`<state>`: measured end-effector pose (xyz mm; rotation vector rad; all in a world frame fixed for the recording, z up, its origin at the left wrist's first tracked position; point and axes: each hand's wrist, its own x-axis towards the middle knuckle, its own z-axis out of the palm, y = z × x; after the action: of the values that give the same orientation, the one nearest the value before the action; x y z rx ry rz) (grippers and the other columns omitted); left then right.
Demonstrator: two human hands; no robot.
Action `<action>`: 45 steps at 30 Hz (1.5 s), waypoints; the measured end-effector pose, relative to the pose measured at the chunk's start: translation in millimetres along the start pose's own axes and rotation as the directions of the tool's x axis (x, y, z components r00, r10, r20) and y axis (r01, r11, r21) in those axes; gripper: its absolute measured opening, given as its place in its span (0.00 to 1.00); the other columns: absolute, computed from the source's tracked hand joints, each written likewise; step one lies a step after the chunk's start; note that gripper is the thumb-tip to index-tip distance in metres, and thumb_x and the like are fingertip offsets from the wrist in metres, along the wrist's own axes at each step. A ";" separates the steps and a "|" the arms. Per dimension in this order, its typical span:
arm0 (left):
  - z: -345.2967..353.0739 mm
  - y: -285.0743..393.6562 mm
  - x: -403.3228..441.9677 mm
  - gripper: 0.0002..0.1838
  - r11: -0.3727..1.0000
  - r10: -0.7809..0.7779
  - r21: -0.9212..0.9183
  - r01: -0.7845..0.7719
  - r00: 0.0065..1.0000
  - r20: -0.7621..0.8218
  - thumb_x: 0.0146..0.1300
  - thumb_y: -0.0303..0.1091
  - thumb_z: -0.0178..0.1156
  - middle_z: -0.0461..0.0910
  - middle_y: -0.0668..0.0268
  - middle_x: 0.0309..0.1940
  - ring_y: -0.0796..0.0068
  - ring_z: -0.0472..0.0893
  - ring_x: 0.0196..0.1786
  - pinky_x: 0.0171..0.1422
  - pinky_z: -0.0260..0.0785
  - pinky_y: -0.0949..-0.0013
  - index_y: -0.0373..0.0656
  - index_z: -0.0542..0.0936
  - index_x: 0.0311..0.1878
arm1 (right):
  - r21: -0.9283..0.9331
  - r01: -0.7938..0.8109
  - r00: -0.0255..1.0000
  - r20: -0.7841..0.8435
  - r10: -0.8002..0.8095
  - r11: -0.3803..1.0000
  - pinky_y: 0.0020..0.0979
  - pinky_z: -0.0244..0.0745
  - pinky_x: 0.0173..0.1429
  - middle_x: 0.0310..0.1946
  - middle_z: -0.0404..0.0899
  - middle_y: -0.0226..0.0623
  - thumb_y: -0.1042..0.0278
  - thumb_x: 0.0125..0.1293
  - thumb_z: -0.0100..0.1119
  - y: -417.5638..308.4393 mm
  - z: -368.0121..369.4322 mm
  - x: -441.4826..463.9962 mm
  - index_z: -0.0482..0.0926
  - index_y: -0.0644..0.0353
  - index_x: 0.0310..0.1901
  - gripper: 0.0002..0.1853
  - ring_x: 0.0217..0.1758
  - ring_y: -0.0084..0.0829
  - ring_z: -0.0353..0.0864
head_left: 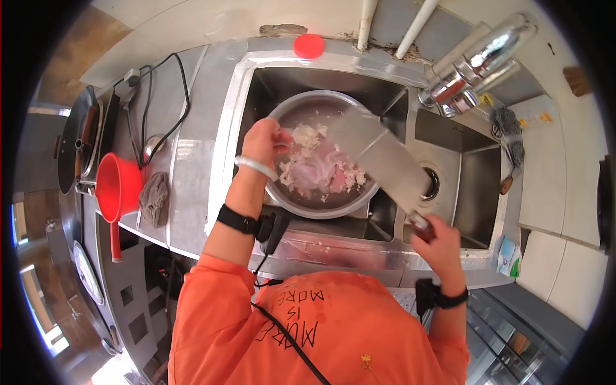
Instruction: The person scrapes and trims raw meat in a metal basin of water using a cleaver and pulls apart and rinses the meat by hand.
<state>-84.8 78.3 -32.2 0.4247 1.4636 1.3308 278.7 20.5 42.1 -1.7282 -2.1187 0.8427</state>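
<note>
My right hand (439,247) grips the dark handle of a cleaver (385,160). Its broad metal blade is blurred and reaches up and left over the right part of a round metal basin (314,208). Cloudy water fills the basin, with pale, pinkish-white chopped bits (309,136) and a larger smooth pinkish mass (317,168) that look like raw meat or fat. At the basin's left rim, my left hand (262,142) has its fingers curled together beside the pale bits. What lies between those fingers is hidden.
The basin stands in the left bowl of a steel double sink (471,176). A chrome faucet (465,74) rises at the back right. A red lid (308,46) lies behind the sink. To the left are a red dipper (117,187), a grey cloth (154,199) and a black cord (187,96).
</note>
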 end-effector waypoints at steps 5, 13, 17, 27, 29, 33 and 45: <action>11.9 -84.7 68.6 0.28 -0.039 -0.081 0.907 -0.419 0.906 0.415 0.51 0.40 0.61 0.75 0.53 0.44 0.51 0.77 0.45 0.52 0.70 0.58 0.39 0.70 0.56 | -0.081 -0.309 0.946 -0.129 0.297 0.948 0.33 0.71 0.29 0.18 0.75 0.38 0.66 0.45 0.63 52.4 -37.0 -38.7 0.77 0.61 0.37 0.15 0.20 0.34 0.76; 76.5 -98.4 25.6 0.28 -0.139 -0.368 0.973 -0.183 0.922 0.121 0.52 0.50 0.56 0.74 0.54 0.54 0.59 0.76 0.55 0.57 0.64 0.48 0.43 0.76 0.54 | -0.415 -0.515 0.857 -0.222 0.466 0.750 0.44 0.72 0.35 0.23 0.77 0.44 0.60 0.46 0.61 113.9 -31.9 -17.1 0.76 0.61 0.32 0.14 0.29 0.49 0.78; 44.4 -132.6 61.1 0.28 -0.135 -0.470 0.945 -0.298 0.859 0.204 0.56 0.53 0.48 0.75 0.56 0.54 0.56 0.76 0.54 0.57 0.64 0.54 0.45 0.77 0.52 | -0.559 -0.408 0.912 -0.214 0.350 0.722 0.46 0.73 0.38 0.29 0.75 0.46 0.61 0.46 0.61 148.9 -20.6 9.9 0.74 0.60 0.30 0.13 0.33 0.50 0.78; 13.2 -30.9 -1.5 0.18 0.912 -0.385 0.148 0.382 0.676 0.628 0.52 0.25 0.50 0.79 0.57 0.41 0.67 0.79 0.41 0.50 0.71 0.68 0.29 0.76 0.47 | -0.678 -0.342 0.929 -0.140 0.343 0.650 0.41 0.71 0.52 0.42 0.73 0.45 0.62 0.46 0.65 149.2 -0.3 20.2 0.76 0.59 0.41 0.19 0.50 0.44 0.72; 19.5 -22.1 -10.5 0.19 0.912 -0.351 0.105 0.396 0.621 0.701 0.50 0.25 0.50 0.79 0.57 0.40 0.67 0.79 0.42 0.50 0.71 0.68 0.29 0.76 0.46 | -0.556 -0.217 0.975 -0.157 0.155 0.803 0.40 0.68 0.57 0.46 0.73 0.45 0.61 0.46 0.65 113.0 1.6 38.8 0.76 0.59 0.44 0.22 0.55 0.43 0.69; 36.3 6.3 -37.8 0.21 0.964 -0.156 -0.009 0.267 0.586 0.795 0.42 0.24 0.49 0.79 0.56 0.39 0.64 0.79 0.42 0.49 0.70 0.68 0.27 0.77 0.43 | 0.008 0.217 0.976 0.031 -0.217 0.976 0.36 0.63 0.62 0.53 0.70 0.41 0.70 0.44 0.64 -15.7 21.6 75.4 0.73 0.57 0.53 0.28 0.59 0.44 0.66; 14.4 21.5 -39.8 0.29 0.855 0.051 -0.383 0.349 0.679 0.732 0.41 0.27 0.49 0.77 0.52 0.44 0.60 0.79 0.46 0.55 0.70 0.64 0.25 0.69 0.52 | 0.680 -0.211 0.922 0.378 -0.089 0.703 0.22 0.67 0.43 0.28 0.73 0.27 0.80 0.46 0.53 -36.1 91.2 103.3 0.74 0.62 0.31 0.08 0.34 0.18 0.71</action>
<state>-65.7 60.0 7.2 0.4023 0.4390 1.1428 174.1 91.7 -23.4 -1.2658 -1.5528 1.8591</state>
